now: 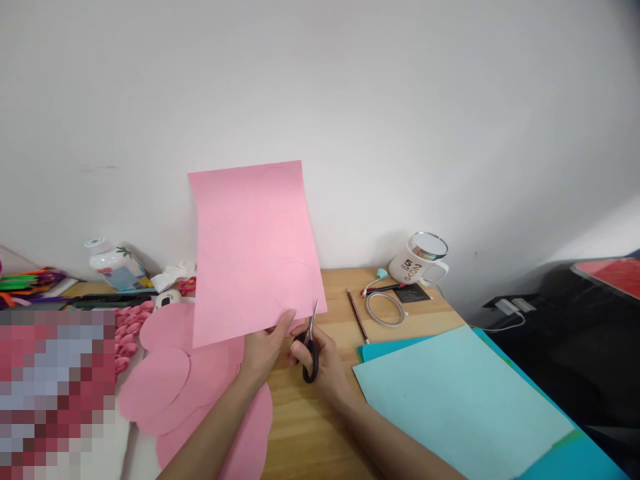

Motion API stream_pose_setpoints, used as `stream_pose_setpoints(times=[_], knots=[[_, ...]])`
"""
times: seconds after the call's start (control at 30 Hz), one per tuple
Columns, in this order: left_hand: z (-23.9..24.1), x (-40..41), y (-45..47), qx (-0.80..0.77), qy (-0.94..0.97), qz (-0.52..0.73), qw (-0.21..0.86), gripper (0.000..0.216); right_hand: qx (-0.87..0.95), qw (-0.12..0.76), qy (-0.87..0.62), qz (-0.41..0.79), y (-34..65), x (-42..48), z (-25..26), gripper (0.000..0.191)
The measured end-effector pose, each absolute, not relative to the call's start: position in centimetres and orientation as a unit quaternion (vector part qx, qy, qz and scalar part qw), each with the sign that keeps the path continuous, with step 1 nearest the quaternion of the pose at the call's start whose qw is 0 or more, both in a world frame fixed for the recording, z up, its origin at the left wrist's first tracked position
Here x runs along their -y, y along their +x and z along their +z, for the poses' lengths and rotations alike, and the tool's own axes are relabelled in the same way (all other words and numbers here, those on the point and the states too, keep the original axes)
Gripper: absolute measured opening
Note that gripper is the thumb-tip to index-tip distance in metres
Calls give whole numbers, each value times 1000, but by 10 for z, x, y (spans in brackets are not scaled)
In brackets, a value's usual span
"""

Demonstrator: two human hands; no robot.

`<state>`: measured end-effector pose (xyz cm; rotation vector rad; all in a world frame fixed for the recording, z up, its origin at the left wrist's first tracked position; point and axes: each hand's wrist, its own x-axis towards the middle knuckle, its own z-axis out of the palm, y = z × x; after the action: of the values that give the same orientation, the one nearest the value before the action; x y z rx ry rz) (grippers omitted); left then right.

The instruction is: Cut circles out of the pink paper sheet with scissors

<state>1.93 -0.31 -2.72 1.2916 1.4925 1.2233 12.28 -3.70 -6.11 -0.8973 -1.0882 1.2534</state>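
Observation:
My left hand (265, 350) pinches the bottom edge of a pink sheet of paper (253, 250) and holds it upright above the wooden table (320, 413). Faint pencil curves show on the sheet. My right hand (320, 360) grips black-handled scissors (311, 343), with the blades pointing up at the sheet's lower right edge. Beneath and to the left of my hands, several cut pink paper ovals (170, 380) lie overlapping on the table.
Light blue and teal paper sheets (460, 400) cover the table's right. Behind them lie a pencil (357, 315), a coiled white cable (385, 308) and a white mug (419, 260). At left are a bottle (115, 265), coloured sticks (30, 280) and a blurred patch.

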Motion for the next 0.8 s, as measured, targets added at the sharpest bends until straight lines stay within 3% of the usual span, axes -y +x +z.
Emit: stream_pose_setpoints(times=[0.2, 0.43, 0.8], knots=[[-25, 6, 21, -565, 533, 481, 407, 26, 465, 607, -361, 534, 133, 31, -58, 34], [-23, 9, 22, -553, 533, 487, 415, 25, 445, 610, -383, 533, 126, 38, -56, 27], [-27, 9, 23, -522, 565, 498, 402, 22, 437, 632, -392, 506, 131, 38, -43, 34]])
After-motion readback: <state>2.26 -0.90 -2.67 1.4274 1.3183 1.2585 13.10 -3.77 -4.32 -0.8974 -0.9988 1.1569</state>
